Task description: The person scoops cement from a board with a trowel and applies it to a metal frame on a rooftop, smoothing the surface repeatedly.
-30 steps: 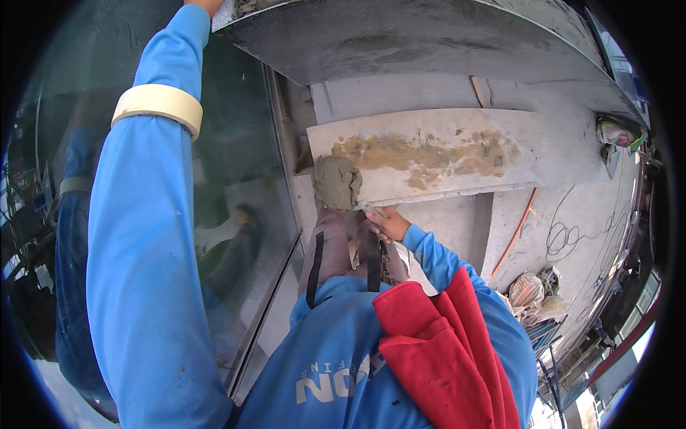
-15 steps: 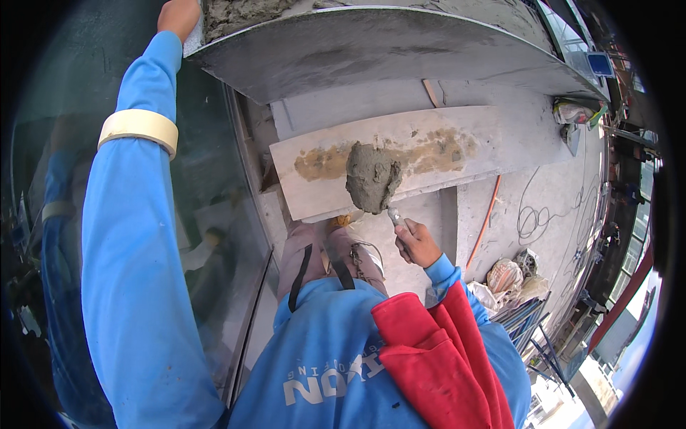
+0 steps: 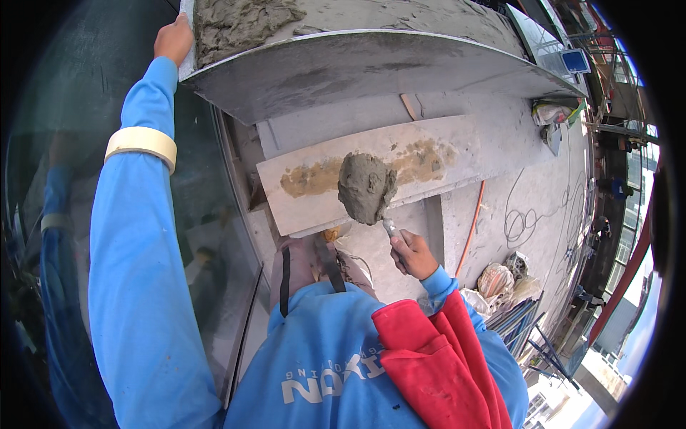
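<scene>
My right hand (image 3: 414,254) is wrapped around the handle of a trowel (image 3: 390,227), held in front of my body. A thick lump of wet grey mortar (image 3: 366,187) covers the blade and hides most of it. My left arm reaches far forward, with a roll of cream tape (image 3: 141,146) around the sleeve. At its end my left hand (image 3: 174,41) grips the pale left edge of a long grey slab (image 3: 357,71). Mortar (image 3: 246,25) lies on top of this slab, heaped in a rough mound beside my left hand and spread thinner to the right.
Below the slab lies a pale board (image 3: 300,211) with brown stains. Dark glass (image 3: 214,193) stands close on my left. To the right are an orange pipe (image 3: 471,229), a looped cable (image 3: 520,225), bags (image 3: 494,280) and a bundle of metal bars (image 3: 518,322).
The slab and its mortar sit lower in view, showing more of the top. My left hand keeps its grip on the edge. The loaded trowel has shifted slightly left and down in the picture.
</scene>
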### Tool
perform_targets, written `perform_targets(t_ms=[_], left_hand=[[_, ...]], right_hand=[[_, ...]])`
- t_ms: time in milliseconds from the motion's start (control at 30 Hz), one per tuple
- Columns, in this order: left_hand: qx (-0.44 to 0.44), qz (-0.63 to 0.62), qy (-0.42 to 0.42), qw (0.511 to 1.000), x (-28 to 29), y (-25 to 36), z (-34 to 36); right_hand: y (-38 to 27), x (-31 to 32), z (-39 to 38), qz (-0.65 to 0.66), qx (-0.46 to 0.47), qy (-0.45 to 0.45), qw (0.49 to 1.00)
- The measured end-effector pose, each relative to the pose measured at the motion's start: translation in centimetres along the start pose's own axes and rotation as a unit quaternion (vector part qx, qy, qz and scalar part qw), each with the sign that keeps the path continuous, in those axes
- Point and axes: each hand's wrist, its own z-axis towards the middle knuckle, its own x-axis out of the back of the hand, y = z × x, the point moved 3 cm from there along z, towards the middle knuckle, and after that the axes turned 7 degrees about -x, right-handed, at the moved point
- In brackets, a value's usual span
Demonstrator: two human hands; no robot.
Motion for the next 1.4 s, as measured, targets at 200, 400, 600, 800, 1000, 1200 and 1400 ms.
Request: perform_targets(t_ms=[200,400,600,800,1000,1200,1400], left_hand=[[-0.078,0.005,0.086,0.993,-0.4,-0.9,0.1],[0.015,-0.026,0.013,0.999,-0.6,-0.8,0.5],[0.032,-0.031,0.0,0.999,-0.2,0.3,-0.2],[0.069,-0.098,0.024,0.992,0.3,1.9,-2.3],[0.073,-0.148,0.032,0.986,1.1,3.5,-3.6],[0.11,-0.314,-0.014,0.943,2.0,2.6,3.9],[0.08,-0.165,-0.003,0.983,0.2,4.0,8.8]], right_hand=[[1.9,-0.5,3.4,-0.001,0.004,0.037,0.999],[0.4,1.0,0.7,0.027,0.005,0.055,0.998],[-4.1,2.6,-4.3,0.002,0.03,0.083,0.996],[-12.0,2.7,-9.0,-0.01,0.035,0.094,0.995],[-25.0,2.8,-13.3,-0.026,0.058,0.088,0.994],[-44.6,0.2,-13.5,0.042,0.189,0.033,0.98],[-66.6,-4.2,-2.4,0.046,0.473,0.058,0.878]])
